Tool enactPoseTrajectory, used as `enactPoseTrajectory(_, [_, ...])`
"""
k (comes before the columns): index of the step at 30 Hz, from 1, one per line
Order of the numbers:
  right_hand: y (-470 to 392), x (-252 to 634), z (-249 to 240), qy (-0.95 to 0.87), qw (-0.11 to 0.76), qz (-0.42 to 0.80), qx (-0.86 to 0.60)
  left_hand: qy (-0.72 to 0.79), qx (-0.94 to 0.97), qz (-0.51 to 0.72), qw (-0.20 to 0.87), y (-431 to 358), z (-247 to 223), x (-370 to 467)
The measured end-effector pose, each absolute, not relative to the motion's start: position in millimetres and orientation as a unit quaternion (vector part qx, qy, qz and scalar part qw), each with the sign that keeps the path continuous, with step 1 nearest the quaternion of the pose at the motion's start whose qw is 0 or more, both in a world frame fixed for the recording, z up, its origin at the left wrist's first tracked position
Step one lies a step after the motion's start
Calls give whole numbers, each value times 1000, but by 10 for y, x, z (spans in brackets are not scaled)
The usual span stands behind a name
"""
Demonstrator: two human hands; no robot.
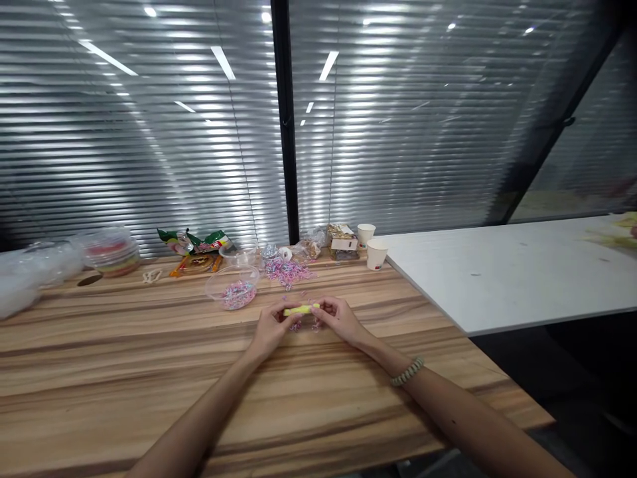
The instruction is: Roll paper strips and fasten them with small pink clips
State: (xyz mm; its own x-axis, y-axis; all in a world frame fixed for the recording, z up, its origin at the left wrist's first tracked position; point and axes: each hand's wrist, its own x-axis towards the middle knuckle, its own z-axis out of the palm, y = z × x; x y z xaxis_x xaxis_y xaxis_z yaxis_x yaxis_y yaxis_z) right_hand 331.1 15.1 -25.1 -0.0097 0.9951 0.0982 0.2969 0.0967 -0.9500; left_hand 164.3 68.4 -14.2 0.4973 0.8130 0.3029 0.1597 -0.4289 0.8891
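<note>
We've got the yellow strip just below frame centre, left hand and right hand pinching opposite ends, probably to steady it, clear bowl left of centre, presumably for easy reach.

Open tabletop near left, 2 cups ahead-right

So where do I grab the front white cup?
Probably around the middle of the cup's wall, coming from the near right side. It stands upright, and its round wall lets fingers wrap around. The other cup is behind it and a bit left, so the near right looks freer.
</note>
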Motion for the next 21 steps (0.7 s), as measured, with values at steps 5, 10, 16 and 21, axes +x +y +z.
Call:
enactPoseTrajectory(5, [155,3311,-187,-540,479,404,-561,289,692,407,521,712,-148,1661])
enactPoseTrajectory(10, [163,3315,-159,-526,489,417,-558,334,662,420,523,698,-125,1654])
enactPoseTrajectory(16, [173,3298,-189,-531,477,431,-552,348,669,438,490,719,-140,1652])
enactPoseTrajectory(21, [193,3308,-245,-537,470,454,-533,347,680,442,471,771,-174,1644])
